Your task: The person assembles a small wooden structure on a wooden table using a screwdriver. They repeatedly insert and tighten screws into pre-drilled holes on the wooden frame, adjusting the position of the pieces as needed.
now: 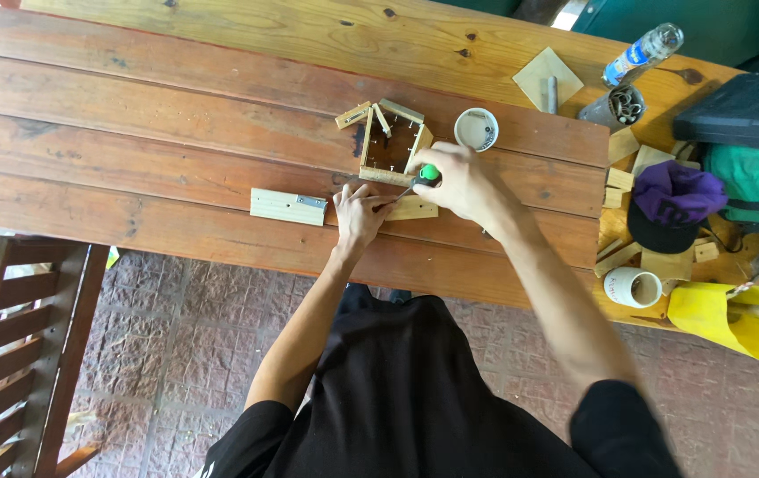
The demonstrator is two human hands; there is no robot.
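Head view, looking straight down at the work. Right hand (461,181) closed around a screwdriver (417,181) with a green and black handle; shaft angled down and to the left, tip at a small pale wood block (413,209) on the counter (131,133). Left hand (357,212) pressed flat on the counter just left of that block, fingers spread, fingertips touching the block's near end; it grips nothing.

Just beyond the block: a small open square wooden frame (390,146), nails standing up inside it, the near edge touching the right hand's knuckles. Loose wood strips (353,115) lie at the frame's far left corner. A white round cup (476,129) stands just right of the frame.

Left of the left hand, apart from it: a longer pale wood piece with a metal hinge plate (287,206) at its right end.

Far right of the counter, well apart from the hands: thin plywood square (548,78), plastic bottle (643,53) lying down, dark tool case (747,108), purple and black cap (670,204), wood offcuts (654,257), second white cup (633,287), yellow container (718,319).

Wooden chair (7,345) stands at lower left on the paved floor.
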